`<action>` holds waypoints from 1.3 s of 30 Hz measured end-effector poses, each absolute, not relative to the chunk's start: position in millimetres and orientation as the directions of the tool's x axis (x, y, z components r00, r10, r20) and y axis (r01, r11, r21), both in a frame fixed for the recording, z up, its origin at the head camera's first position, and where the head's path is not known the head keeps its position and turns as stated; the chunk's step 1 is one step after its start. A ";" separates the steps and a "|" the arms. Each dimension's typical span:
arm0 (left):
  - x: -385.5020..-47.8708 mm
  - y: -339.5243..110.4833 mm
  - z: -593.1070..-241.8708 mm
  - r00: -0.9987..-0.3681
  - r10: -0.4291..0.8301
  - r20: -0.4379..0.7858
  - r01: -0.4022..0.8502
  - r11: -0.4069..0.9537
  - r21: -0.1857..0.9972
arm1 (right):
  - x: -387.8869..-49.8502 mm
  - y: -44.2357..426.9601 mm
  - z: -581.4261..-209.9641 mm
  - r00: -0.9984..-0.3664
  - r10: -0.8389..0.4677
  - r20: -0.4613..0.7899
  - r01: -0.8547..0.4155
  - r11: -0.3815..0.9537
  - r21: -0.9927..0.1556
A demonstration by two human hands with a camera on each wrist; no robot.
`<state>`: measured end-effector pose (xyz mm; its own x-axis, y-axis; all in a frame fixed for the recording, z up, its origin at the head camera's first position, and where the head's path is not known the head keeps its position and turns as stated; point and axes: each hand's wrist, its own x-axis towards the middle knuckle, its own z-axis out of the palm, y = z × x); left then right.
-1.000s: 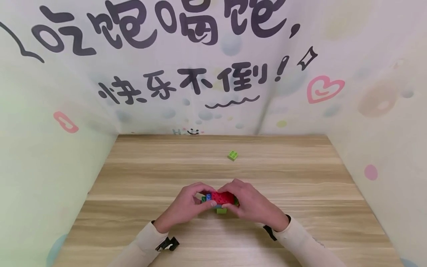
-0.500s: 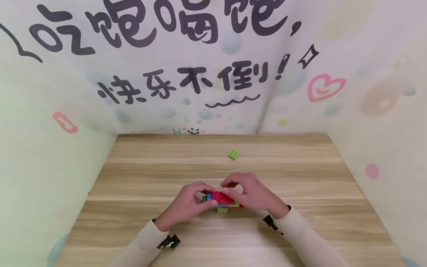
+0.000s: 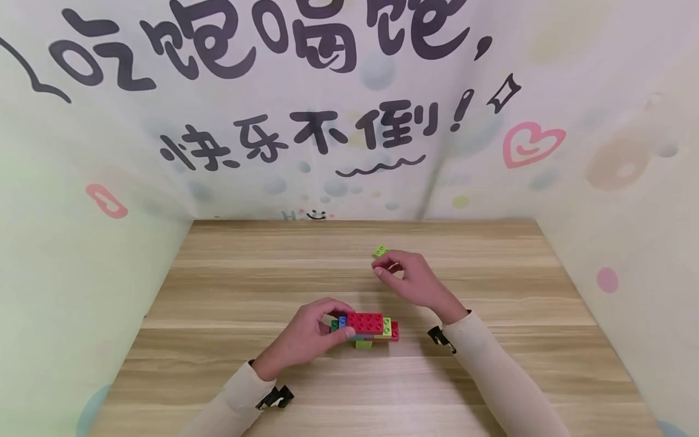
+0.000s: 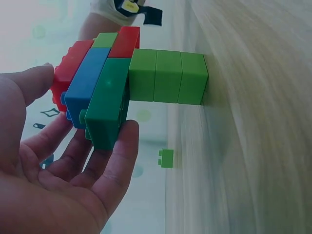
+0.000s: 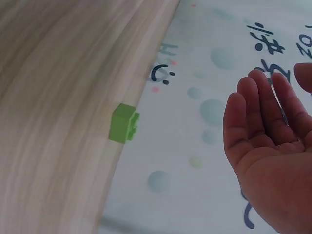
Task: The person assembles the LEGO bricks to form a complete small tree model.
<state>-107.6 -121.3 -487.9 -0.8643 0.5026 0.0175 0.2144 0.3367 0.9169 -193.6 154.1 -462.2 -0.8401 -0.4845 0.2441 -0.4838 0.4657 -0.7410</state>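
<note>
My left hand [image 3: 306, 334] holds a built-up block of toy bricks [image 3: 364, 323], thumb on the near side and fingers behind. A long red brick forms its top layer, over blue and dark green bricks [image 4: 105, 102]. Beneath them, a column of light green bricks [image 4: 168, 75] reaches down to the table. Farther back, a loose light green brick [image 3: 380, 251] lies studs up. Just in front of that brick hovers my right hand [image 3: 412, 279], fingers loosely bent and holding nothing. In the right wrist view the loose brick [image 5: 123, 123] is apart from the fingers.
The wood-grain table [image 3: 262, 261] meets a white printed wall [image 3: 349, 188] at the back. Side walls [image 3: 606, 230] rise to the left and right. Black wrist mounts [image 3: 275, 397] sit at both sleeves.
My right hand has let go of the brick build and moved away toward the loose light green brick. The build's right end is now uncovered. My left hand keeps its hold.
</note>
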 end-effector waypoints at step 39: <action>-106.4 -122.5 -484.5 -0.864 0.503 -0.007 0.196 0.351 0.916 | -285.2 153.8 -515.6 -0.947 -0.311 -0.076 -0.203 0.768 -0.607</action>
<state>-106.4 -122.5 -484.5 -0.8641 0.5033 -0.0073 0.1965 0.3506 0.9157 -285.2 153.8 -515.6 -0.9474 -0.3107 -0.0764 -0.2029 0.7681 -0.6074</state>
